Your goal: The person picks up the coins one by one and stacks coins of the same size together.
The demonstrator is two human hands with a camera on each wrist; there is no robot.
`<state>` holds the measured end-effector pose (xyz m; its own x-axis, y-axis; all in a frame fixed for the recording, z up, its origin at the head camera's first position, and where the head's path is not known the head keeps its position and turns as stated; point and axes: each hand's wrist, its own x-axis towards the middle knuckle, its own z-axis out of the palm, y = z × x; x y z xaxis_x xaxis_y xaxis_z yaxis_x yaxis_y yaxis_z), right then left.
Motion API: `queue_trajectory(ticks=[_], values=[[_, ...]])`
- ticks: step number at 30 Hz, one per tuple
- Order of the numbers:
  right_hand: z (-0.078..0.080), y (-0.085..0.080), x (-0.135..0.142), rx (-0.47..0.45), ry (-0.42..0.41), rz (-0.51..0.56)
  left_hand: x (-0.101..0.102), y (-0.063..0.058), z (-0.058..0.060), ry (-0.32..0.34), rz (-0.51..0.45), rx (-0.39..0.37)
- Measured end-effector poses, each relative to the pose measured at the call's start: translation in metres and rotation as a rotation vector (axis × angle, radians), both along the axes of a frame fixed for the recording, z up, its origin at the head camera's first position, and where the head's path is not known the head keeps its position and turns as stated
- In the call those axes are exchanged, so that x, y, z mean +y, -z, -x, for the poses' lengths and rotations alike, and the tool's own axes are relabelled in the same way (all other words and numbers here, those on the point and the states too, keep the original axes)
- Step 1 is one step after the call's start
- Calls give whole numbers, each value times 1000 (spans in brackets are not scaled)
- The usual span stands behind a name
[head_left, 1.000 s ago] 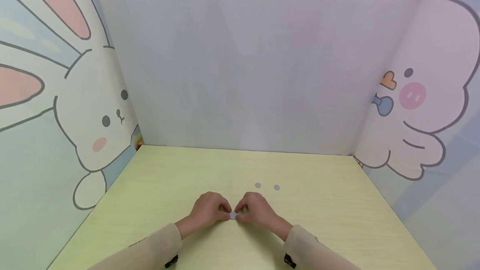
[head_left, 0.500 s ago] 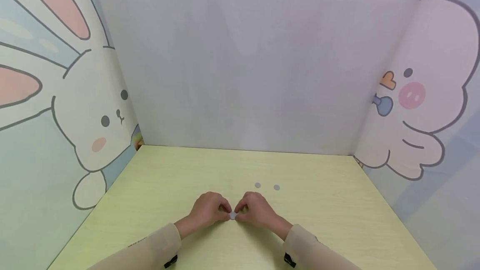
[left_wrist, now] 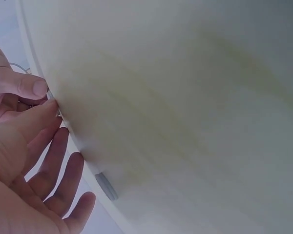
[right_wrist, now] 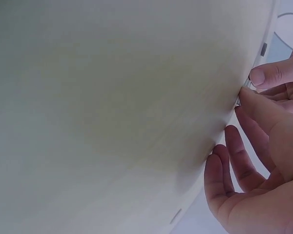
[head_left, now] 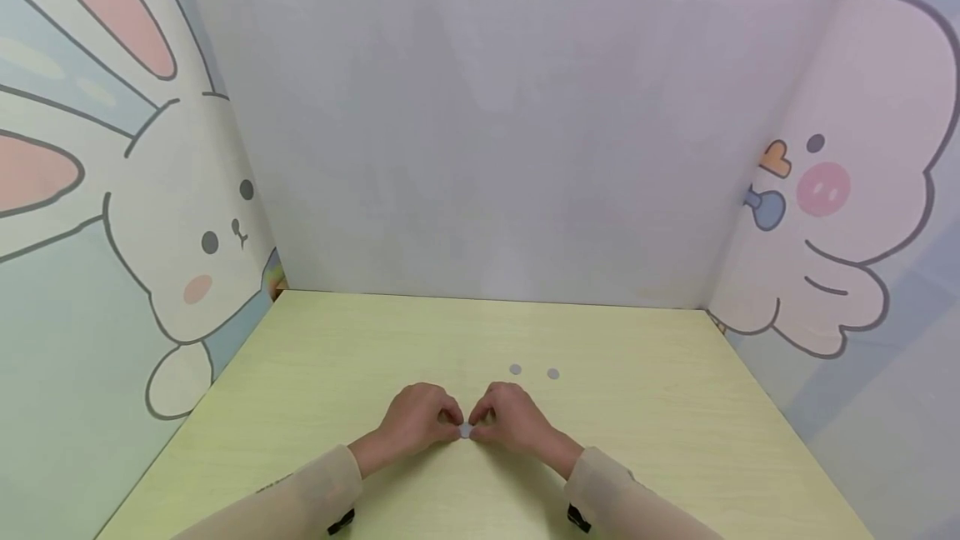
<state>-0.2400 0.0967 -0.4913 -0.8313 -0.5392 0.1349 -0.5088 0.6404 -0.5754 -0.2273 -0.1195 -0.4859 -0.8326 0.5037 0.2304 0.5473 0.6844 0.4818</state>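
A small round grey disc is held low over the table between my two hands in the head view. From its left side my left hand pinches it with thumb and forefinger. On the opposite edge, my right hand pinches it the same way. Fingertips hide most of the disc in both wrist views. Two similar grey discs, a left one and a right one, lie apart on the table beyond my right hand.
The pale yellow wooden table spreads out under both hands. A plain whitish wall sheet stands at its far edge. Side panels carry a cartoon rabbit on the left and a pink cartoon figure on the right.
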Motion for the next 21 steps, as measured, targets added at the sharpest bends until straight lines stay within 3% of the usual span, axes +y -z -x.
queue_trajectory(ticks=[21], values=[[-1,-4,-4,-32,15,-6,0,2,2,14,23,45]])
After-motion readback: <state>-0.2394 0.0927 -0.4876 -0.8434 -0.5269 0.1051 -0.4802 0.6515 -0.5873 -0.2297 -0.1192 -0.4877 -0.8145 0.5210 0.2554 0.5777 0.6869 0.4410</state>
